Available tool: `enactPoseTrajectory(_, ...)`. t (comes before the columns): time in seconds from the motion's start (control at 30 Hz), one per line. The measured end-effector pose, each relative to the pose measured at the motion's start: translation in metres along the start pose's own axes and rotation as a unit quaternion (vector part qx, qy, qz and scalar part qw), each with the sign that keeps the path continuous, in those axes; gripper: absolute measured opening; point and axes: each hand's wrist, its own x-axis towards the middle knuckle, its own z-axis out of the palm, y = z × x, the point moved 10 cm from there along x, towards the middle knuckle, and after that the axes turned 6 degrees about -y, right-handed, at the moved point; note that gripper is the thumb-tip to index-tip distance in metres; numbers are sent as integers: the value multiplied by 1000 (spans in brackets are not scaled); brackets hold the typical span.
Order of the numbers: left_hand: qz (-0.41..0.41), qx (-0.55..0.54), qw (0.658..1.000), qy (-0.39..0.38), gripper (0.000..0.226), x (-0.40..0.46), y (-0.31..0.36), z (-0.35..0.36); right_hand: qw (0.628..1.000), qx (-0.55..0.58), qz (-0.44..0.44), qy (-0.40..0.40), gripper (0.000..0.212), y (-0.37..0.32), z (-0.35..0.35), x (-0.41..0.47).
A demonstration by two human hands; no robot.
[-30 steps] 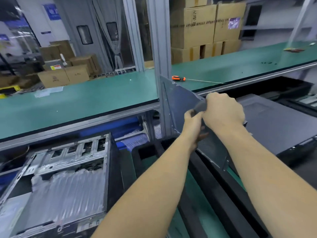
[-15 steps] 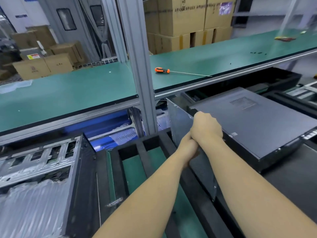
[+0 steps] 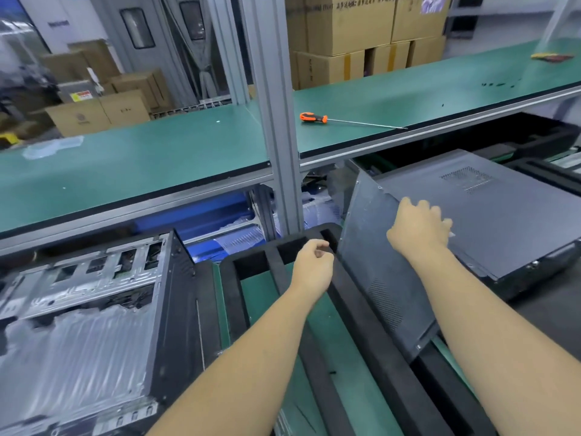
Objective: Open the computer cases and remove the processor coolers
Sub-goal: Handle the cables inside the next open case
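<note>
Right hand: the right hand (image 3: 419, 226) is laid on the near left corner of the closed computer case (image 3: 490, 212), fingers curled over its top edge, gripping it; it is judged that the case is being steadied or drawn closer for opening.
Left hand: the left hand (image 3: 312, 262) is held free above the black foam tray (image 3: 251, 262), fingers loosely curled, nothing gripped.
Side panel: a detached grey side panel (image 3: 371, 265) is leant on edge against the left side of the closed case, probably parked there to be out of the work area.
Opened case: an opened case (image 3: 94, 309) lies at the left end of the lower bench; no cooler can be made out inside.
Tool: a screwdriver (image 3: 342, 120) is left on the green upper shelf (image 3: 157, 165), near its front edge, well apart from both hands.
Obstruction: the leaning panel and the aluminium post (image 3: 276, 121) are judged to crowd access to the case's left side.
</note>
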Motion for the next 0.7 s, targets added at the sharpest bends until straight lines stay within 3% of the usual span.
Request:
enactPoseTrajectory(0.07,12,30,999,17,26,-8,-2,-21,998,-37,-39,28,60,-29,1,-8)
enactPoseTrajectory(0.27,68,201,974,77,23,-58,-3,-125,984,51,-169,-21,40,-160,32,-79)
enactPoseTrajectory(0.4,65,253,949,175,23,-110,-25,-245,961,97,-239,-96,36,-256,83,-151)
enactPoseTrajectory(0.5,46,280,924,258,19,-167,-57,-341,934,186,-208,-222,57,-314,135,-195)
enactPoseTrajectory(0.57,19,360,887,287,26,-203,-84,-396,931,192,-157,-268,66,-336,165,-219)
enactPoseTrajectory(0.7,-32,492,823,284,40,-248,-138,-477,948,170,-107,-248,55,-347,205,-250)
